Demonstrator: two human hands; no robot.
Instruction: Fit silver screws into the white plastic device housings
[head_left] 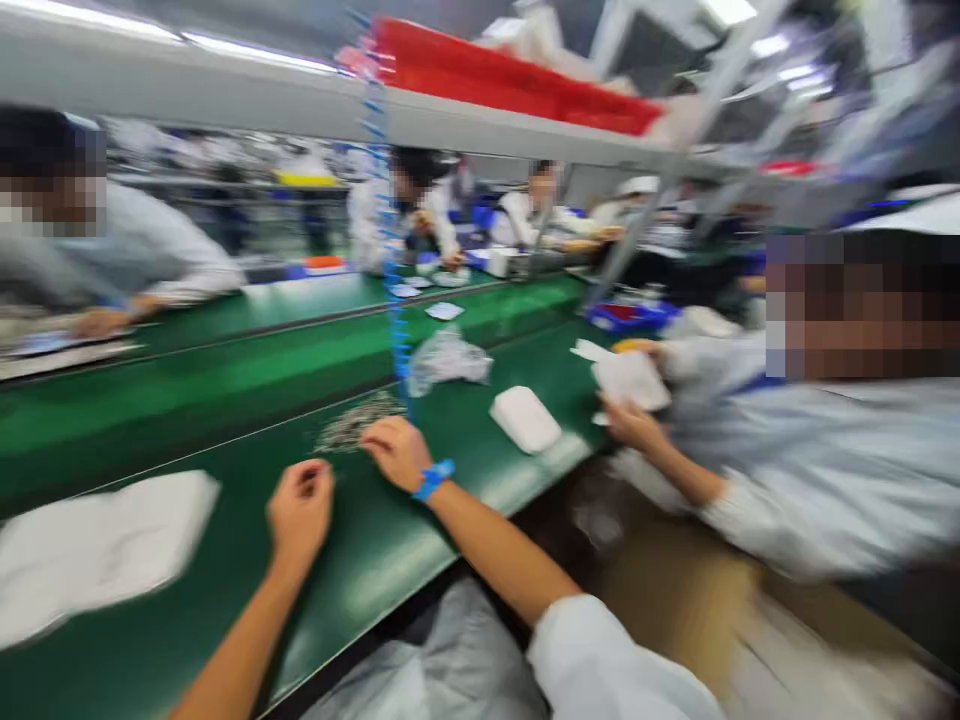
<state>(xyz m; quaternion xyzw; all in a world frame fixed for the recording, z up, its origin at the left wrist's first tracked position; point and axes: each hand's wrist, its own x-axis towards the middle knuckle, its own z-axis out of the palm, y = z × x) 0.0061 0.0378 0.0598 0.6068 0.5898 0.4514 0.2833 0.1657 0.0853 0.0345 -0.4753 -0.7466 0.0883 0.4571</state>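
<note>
A pile of small greyish parts (352, 425), too blurred to name, lies on the green tabletop (360, 580). My right hand (399, 452) is at the pile's right edge, a blue band (433, 480) round its wrist. Its fingers are bent and pressed together, and whatever they pinch is hidden. Just in front of the pile, my left hand (301, 512) is held with fingers curled to the thumb. Anything between those fingertips is too small to make out. To the left lie flat white pieces (105, 545), side by side. A white rounded block-like piece (525, 418) rests to the right.
Beyond the pile sits a crumpled clear plastic bag (450, 360), near a blue coiled cord (394, 270) hanging down. A green conveyor belt (300, 355) runs behind. At right, a co-worker's hands (634, 420) hold a white piece. Overhead is a shelf with a red bin (510, 80).
</note>
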